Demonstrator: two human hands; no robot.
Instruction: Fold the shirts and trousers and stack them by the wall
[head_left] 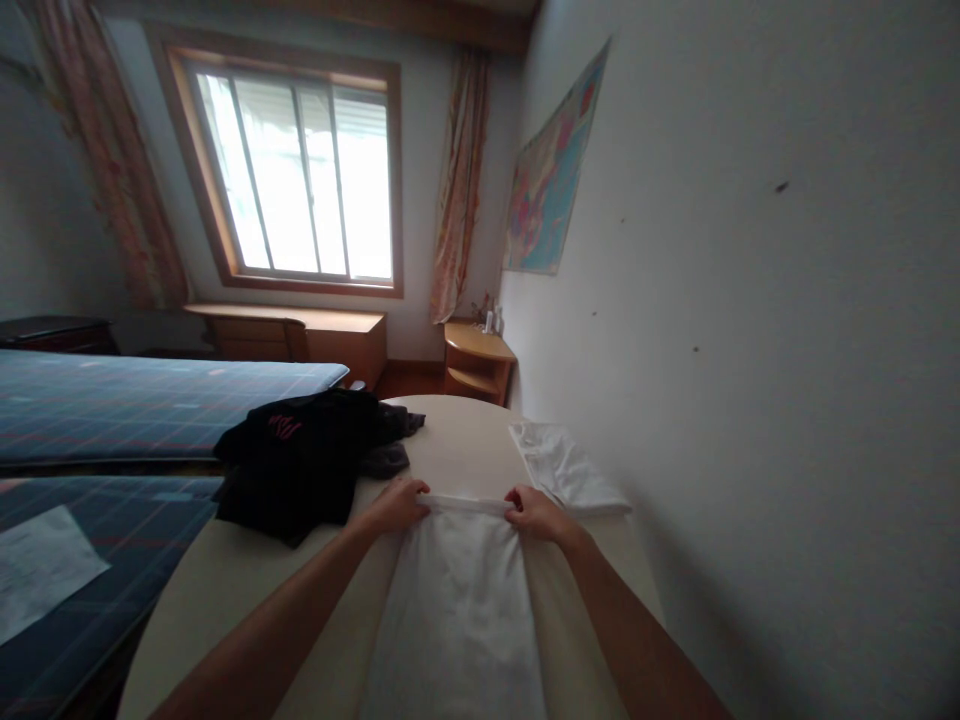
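Observation:
A white piece of clothing (465, 610) lies stretched lengthwise on the round cream table (472, 440), its near end running out of the bottom of the view. My left hand (399, 503) pinches the far left corner of its top edge. At the far right corner, my right hand (536, 512) pinches the same edge, so the hem is pulled straight between both hands. What kind of garment it is cannot be made out. Beyond my right hand lies a second white folded cloth (566, 465). A heap of black clothing (300, 460) with pink lettering rests to the left of my left hand.
Plaid mattresses (165, 400) stand left of the table, with a white sheet of paper (49, 565) on the nearer one. A white wall (750, 400) closes off the right side. Behind the table are a wooden corner shelf (480, 345) and a low desk (337, 325) below the window.

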